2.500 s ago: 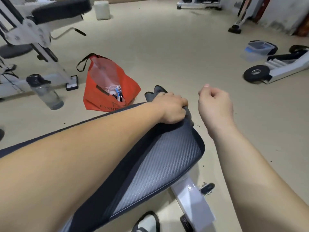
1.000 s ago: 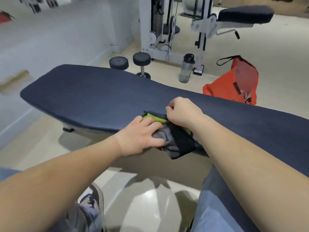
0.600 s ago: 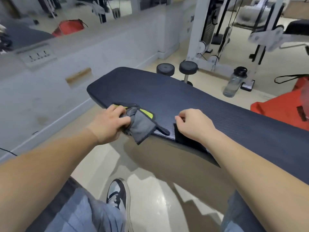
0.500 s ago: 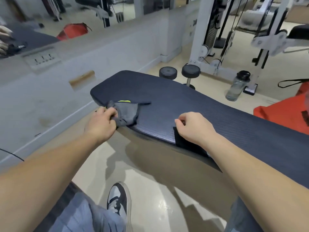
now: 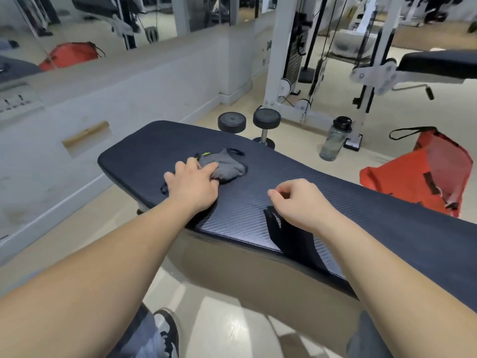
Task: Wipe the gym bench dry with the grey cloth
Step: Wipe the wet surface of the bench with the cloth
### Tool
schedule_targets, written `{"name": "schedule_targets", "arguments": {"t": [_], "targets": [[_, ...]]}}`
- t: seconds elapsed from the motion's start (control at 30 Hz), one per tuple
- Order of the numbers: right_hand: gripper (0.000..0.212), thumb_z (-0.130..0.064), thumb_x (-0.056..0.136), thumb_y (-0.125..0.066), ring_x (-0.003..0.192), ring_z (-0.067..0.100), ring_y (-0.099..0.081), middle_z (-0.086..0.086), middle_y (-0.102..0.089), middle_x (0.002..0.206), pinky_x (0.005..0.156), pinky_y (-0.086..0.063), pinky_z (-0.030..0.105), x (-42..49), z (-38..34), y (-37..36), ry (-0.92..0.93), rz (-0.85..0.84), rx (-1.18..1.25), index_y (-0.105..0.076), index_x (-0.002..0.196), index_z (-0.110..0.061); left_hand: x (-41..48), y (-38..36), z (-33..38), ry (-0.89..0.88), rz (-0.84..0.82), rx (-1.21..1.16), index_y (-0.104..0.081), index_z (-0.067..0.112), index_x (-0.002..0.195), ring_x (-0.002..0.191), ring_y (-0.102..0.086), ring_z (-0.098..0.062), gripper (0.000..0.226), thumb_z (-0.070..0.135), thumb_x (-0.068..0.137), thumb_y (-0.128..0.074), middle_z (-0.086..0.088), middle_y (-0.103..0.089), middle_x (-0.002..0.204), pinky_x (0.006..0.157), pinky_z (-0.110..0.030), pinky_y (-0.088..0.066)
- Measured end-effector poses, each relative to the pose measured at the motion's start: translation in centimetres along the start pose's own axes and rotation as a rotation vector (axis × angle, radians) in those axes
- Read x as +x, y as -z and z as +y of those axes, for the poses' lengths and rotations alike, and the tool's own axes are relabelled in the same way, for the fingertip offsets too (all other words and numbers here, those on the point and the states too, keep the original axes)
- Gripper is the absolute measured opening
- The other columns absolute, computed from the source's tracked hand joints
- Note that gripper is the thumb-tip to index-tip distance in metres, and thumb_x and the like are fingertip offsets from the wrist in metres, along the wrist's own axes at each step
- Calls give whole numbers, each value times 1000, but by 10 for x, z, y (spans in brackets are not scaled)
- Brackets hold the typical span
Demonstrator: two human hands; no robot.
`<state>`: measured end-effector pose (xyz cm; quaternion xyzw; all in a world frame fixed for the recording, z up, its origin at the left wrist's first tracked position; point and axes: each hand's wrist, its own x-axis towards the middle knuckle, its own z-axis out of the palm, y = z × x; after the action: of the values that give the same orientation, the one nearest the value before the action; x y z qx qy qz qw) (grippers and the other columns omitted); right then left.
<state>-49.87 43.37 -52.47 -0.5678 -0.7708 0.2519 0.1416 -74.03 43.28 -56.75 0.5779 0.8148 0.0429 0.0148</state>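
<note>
Floor: pale, glossy gym flooring seen from above, by a person standing at a bench.
Mirror: runs along the top left above a low grey wall and reflects gym gear and an orange shape.
Gym bench: a long pad, dark navy with a fine ribbed texture, crossing the view from centre left to the right edge. Its rounded end points towards the grey wall.
Cable machine: a white frame with black cables, standing beyond the bench at top centre.
Second bench: a black pad on a white frame, at top right.
Orange bag: slumped on the floor behind the bench, at right, with a black strap.
Left hand: palm down on the pad near its rounded end, fingers stretched forward and fairly straight. The fingertips press on the near edge of the cloth.
Right hand: over the pad near its front edge, well apart from the cloth. The fingers are curled into a loose fist that holds nothing. I cannot tell whether it touches the pad.
Grey cloth: crumpled on the bench top near the rounded end, just beyond the left hand, with a sliver of yellow-green showing.
Water bottle: clear with a black cap, upright on the floor behind the bench.
Dumbbells: two black round ends on the floor beside the machine.
Shoe: black and white, at the bottom edge.
</note>
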Motion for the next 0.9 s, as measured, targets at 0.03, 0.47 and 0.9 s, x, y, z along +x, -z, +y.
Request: {"name": "schedule_targets", "arguments": {"t": [0.03, 0.47, 0.9], "targets": [[46, -39, 100, -53, 58, 15, -54, -5, -55, 55, 58, -44, 31, 0, 6, 6, -20, 13, 0, -55, 62, -15, 6, 0, 11, 75, -35, -14, -46, 41, 141, 124, -39, -34, 45, 43, 97, -39, -6, -45, 135, 99, -52, -33], [40, -44, 97, -54, 74, 23, -68, 2, -72, 71, 75, -57, 38, -44, 122, 89, -294, 70, -73, -68, 76, -13, 5, -16, 156, -316, -37, -86, -48, 35, 141, 120, -47, -36, 44, 43, 99, -42, -11, -48, 129, 92, -48, -47], [39, -39, 99, -56, 74, 24, -64, 6, -68, 73, 68, -51, 36, -100, 180, 134, -420, 171, -21, -54, 69, -15, -65, -29, 274, -714, 19, -56, -46, 39, 143, 115, -49, -33, 47, 43, 96, -42, -7, -51, 124, 89, -45, -48]]}}
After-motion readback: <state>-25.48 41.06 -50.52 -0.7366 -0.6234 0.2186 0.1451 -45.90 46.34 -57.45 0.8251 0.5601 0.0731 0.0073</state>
